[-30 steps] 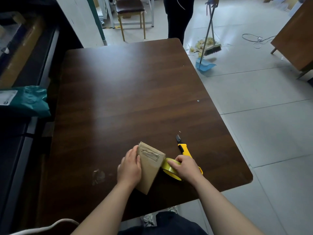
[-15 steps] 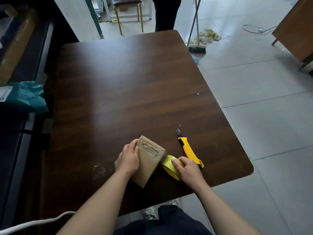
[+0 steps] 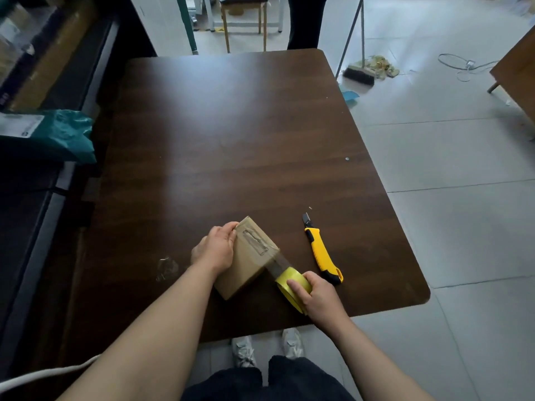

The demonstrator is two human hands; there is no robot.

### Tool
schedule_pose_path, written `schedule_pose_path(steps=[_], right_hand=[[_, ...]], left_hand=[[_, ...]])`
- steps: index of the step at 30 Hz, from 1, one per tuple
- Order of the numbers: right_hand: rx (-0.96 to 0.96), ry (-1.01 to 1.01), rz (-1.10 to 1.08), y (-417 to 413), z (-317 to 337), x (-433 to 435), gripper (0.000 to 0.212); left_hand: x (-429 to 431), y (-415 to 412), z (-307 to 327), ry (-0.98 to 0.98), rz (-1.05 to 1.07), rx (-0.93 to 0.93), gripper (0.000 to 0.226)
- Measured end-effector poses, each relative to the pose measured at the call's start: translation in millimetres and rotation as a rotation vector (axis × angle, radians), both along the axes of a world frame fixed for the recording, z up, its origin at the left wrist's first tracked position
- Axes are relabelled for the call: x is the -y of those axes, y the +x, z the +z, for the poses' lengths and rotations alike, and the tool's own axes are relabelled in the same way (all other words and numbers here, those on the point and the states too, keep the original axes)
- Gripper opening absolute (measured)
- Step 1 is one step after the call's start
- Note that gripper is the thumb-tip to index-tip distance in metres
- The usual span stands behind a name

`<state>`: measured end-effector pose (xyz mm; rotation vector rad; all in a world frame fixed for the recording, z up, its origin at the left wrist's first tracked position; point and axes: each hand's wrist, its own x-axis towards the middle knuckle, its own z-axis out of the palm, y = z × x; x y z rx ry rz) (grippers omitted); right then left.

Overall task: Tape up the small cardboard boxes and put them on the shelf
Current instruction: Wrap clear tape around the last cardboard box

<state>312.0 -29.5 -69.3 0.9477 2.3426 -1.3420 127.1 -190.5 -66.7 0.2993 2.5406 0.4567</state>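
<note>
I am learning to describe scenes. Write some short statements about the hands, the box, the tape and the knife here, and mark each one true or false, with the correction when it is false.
1. The left hand holds the box. True.
2. The right hand also holds the box. False: it grips the roll.
3. A strip of tape runs from the roll to the box. True.
4. The knife lies on the box. False: it lies on the table, beside the right hand.
</note>
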Motion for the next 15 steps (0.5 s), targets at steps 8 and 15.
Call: schedule_pose_path(steps=[8,15], right_hand=[[-0.012,-0.094,0.099,-2.0,3.2,-12.0,0.027],[-0.022,0.003,0.161,-5.9,8.7,-14.7,0.019]], left_hand=[[-2.9,18.0,2.9,-0.108,0.103,-0.184,0.044],[3.5,96.7,30.3,0.269,0.427,-0.355,0.019]])
